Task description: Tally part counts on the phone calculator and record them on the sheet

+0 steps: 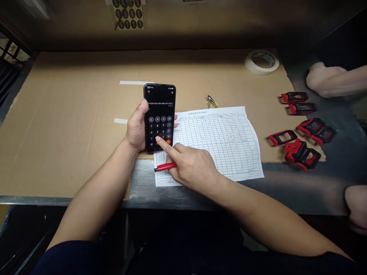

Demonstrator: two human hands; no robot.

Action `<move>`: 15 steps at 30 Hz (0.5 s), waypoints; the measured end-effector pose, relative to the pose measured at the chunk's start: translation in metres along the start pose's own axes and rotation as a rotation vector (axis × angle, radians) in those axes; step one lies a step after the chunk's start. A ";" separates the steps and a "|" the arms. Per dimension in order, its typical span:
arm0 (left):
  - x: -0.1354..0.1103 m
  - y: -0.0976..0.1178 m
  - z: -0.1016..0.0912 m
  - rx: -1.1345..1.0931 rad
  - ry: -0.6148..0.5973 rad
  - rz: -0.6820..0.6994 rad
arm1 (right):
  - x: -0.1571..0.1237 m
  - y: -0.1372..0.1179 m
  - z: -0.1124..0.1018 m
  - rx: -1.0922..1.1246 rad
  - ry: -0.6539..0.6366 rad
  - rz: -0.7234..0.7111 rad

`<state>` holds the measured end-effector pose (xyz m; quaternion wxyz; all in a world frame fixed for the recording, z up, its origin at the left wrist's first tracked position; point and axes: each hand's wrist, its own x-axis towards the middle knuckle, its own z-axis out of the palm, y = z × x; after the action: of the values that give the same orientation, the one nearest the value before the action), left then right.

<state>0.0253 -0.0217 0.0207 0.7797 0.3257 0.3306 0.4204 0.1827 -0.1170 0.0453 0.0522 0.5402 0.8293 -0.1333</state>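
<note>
A black smartphone with a calculator on its lit screen is held upright in my left hand. The thumb lies along its left edge, and fingertips show past the right edge. My right hand is closed round a red pen, whose dark end points left. Its index finger is stretched to the keypad, over the lower keys. Beneath the right hand and partly behind the phone lies a white printed form with a grid of rows and some handwriting; the hand covers part of it.
Brown cardboard covers much of the metal table. A tape roll lies at the back right. Several red-and-black plastic parts lie at the right, near another person's hand. A small metal tool lies behind the form.
</note>
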 end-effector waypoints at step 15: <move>0.000 -0.001 -0.002 -0.028 -0.060 0.048 | -0.001 0.001 0.006 0.025 0.111 0.035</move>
<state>0.0238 -0.0215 0.0189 0.7835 0.3350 0.2931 0.4336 0.1837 -0.1192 0.0394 0.0018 0.5618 0.8196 -0.1123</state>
